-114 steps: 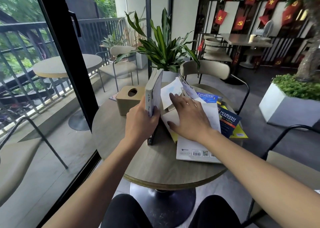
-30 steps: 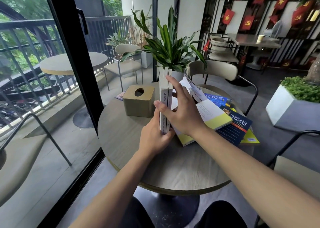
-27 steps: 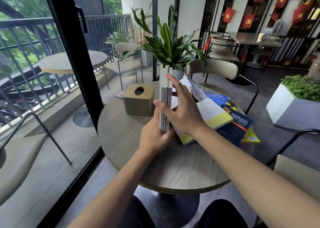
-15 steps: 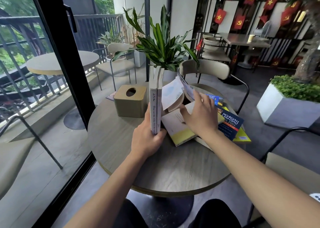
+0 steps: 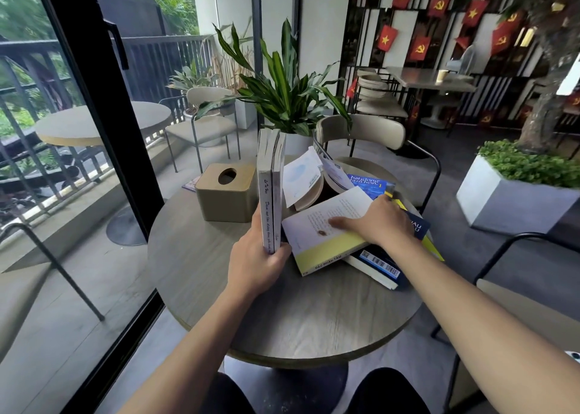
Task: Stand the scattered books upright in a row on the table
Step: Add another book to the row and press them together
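Two thin white books stand upright together near the middle of the round grey table, spines toward me. My left hand grips their lower end. To their right lies a white and yellow book, flat on a heap. My right hand rests on it, fingers spread over the cover and thumb at its far edge. Under it lie a dark blue book and a yellow one. Behind them an open book lies splayed, and a bright blue book lies flat.
A tan tissue box stands just left of the upright books. A potted plant sits at the table's far edge, a beige chair behind it. A glass door frame runs along the left, a white planter at right.
My right hand left the upright books and moved right onto the white and yellow book. My left hand kept holding the standing books, which stayed upright.
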The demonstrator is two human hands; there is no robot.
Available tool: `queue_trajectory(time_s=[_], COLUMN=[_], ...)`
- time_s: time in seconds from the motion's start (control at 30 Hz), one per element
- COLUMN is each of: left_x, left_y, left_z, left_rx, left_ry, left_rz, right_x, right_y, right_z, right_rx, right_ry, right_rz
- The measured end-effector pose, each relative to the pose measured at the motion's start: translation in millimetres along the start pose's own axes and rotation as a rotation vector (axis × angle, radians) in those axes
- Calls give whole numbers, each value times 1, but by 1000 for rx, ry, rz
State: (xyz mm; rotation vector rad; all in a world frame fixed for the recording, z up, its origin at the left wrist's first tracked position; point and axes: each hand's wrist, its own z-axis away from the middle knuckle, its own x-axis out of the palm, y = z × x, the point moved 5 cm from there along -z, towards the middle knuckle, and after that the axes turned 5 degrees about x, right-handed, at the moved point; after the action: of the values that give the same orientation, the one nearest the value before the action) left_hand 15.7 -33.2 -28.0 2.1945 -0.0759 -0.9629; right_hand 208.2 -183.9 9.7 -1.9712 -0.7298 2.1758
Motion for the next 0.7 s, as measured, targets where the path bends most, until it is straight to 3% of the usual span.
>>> queue_trajectory(time_s=[0.47,0.7], left_x=[2,-2], left_y=[-4,0], left_z=[2,4], left_rx=[61,62], left_ry=[-6,-26], left_rz=[70,114], right_x=[-39,-54], right_y=[-38,-66], right_z=[17,49], right_rx=[-265,-408], right_ry=[37,-97], right_rz=[-132,-389])
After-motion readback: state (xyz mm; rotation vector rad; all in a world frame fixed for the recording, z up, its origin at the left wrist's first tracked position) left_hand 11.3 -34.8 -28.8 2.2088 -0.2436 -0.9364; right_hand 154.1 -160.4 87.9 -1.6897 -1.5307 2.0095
